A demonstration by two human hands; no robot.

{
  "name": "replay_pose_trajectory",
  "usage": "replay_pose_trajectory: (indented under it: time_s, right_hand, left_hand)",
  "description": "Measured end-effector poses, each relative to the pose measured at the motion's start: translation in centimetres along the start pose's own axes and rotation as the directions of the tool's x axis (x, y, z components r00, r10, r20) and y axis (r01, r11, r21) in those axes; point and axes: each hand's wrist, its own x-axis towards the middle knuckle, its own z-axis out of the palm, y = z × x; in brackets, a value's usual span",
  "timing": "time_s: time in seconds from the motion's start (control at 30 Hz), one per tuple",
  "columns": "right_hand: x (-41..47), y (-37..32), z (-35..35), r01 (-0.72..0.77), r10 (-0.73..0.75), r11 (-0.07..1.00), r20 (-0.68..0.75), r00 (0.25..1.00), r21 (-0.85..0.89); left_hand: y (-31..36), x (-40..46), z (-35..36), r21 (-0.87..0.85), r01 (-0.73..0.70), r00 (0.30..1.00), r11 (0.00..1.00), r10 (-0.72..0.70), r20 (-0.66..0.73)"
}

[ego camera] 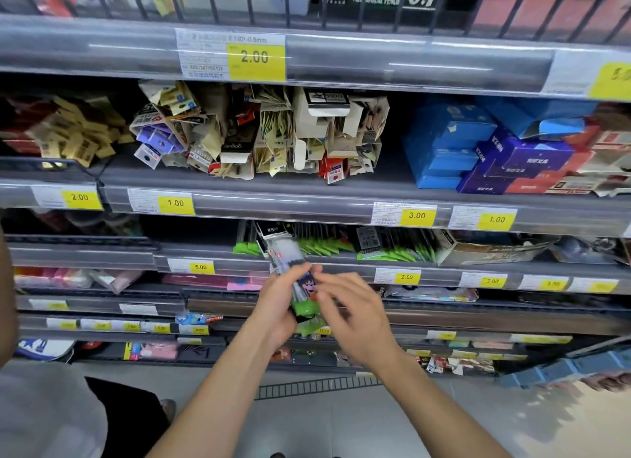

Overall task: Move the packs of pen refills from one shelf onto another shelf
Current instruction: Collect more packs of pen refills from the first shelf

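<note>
Left-hand fingers (300,272) grip the refill packs (293,280), long axis pointing up toward the shelf (307,254) just beyond; the right hand (348,316), loosely spread, touches them alongside.

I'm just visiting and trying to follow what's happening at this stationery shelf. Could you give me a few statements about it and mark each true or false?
1. The left hand holds a bundle of refill packs. True.
2. The right hand is down by the floor, far from the packs. False: it is right beside the bundle at its lower end; blur hides whether it grips.
3. More green-headed packs sit on the shelf behind the hands. True.
4. The blue boxes are on the left of the shelf. False: they are on the right.
5. The yellow tag on the top rail reads 2.00. True.
</note>
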Motion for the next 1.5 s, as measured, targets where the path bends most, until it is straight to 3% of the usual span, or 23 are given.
replay_pose_trajectory:
  time_s: [0.1,0.23,0.4,0.47,0.6,0.87,1.0,1.23,1.3,1.37,1.5]
  right_hand:
    - [2.1,1.8,0.0,-0.202,0.181,0.973,-0.172,0.968,-0.113]
    - [5.7,4.5,0.6,-0.356,0.43,0.832,0.089,0.899,-0.426]
    - [7.9,5.2,2.8,-0.242,0.488,0.788,0.335,0.806,-0.566]
    - [7.6,5.1,3.6,-0.236,0.491,0.776,0.326,0.808,-0.584]
    - [7.2,4.5,3.9,-0.253,0.403,0.792,0.164,0.9,-0.556]
    - [7.3,3.7,2.6,-0.13,0.207,0.82,0.079,0.975,-0.557]
    - [7.3,4.2,2.4,-0.194,0.209,0.856,-0.022,0.978,-0.478]
    - [8.1,4.3,1.1,-0.402,0.356,0.866,-0.199,0.913,-0.298]
    - [7.7,3.4,0.6,-0.346,0.274,0.894,-0.264,0.925,-0.283]
    - [6.3,1.9,0.5,-0.176,0.087,0.95,-0.324,0.942,-0.258]
    - [1.4,-0.6,1.8,0.072,-0.151,0.949,-0.244,0.958,-0.307]
  left_hand:
    - [0.1,-0.2,-1.3,-0.013,-0.007,0.999,1.0,0.007,-0.034]
    - [0.1,-1.0,-2.9,-0.031,-0.018,0.999,0.999,0.017,-0.029]
    - [0.4,-1.8,-3.6,-0.028,-0.02,0.998,0.999,0.018,-0.066]
    - [0.6,-2.1,-3.8,-0.008,-0.012,0.997,1.0,0.011,-0.073]
    - [0.7,-2.4,-4.2,0.018,-0.005,0.997,1.0,0.007,-0.072]
    - [0.5,-2.4,-3.8,0.031,0.004,0.997,1.0,-0.002,-0.075]
    - [0.5,-2.1,-3.4,0.042,-0.002,0.997,0.999,0.006,-0.076]
    - [0.5,-1.3,-2.5,0.065,-0.034,0.993,0.997,0.041,-0.109]
    - [0.5,-1.0,-2.2,0.056,-0.044,0.992,0.997,0.05,-0.113]
    - [0.8,-0.7,-1.7,0.051,-0.049,0.993,0.997,0.054,-0.103]
    - [1.4,0.2,-0.2,0.001,-0.055,0.996,0.998,0.055,-0.068]
